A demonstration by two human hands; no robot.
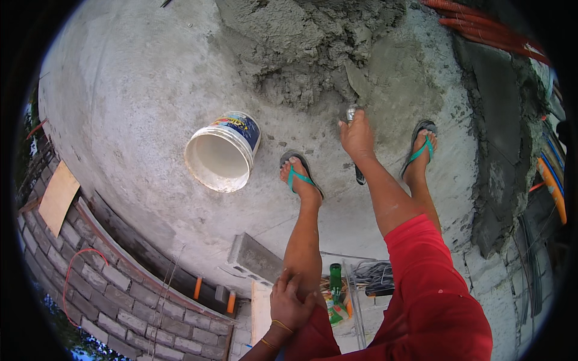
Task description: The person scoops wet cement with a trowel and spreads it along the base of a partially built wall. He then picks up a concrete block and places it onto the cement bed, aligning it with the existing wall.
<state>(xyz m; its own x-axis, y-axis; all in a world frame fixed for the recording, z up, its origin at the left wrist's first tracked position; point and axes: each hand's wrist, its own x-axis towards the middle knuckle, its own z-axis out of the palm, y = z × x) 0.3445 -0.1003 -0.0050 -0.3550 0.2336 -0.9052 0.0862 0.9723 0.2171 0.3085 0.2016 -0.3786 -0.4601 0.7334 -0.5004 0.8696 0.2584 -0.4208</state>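
Trowel in hand, bucket seemingly empty

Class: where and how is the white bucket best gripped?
Probably by the rim on its right side, coming from above: the white bucket sits with its open mouth facing the camera, so both faces of that edge look reachable.

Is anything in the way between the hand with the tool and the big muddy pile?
Nothing visible: the right hand holds a trowel whose blade meets the grey pile. The bucket is off to the left.
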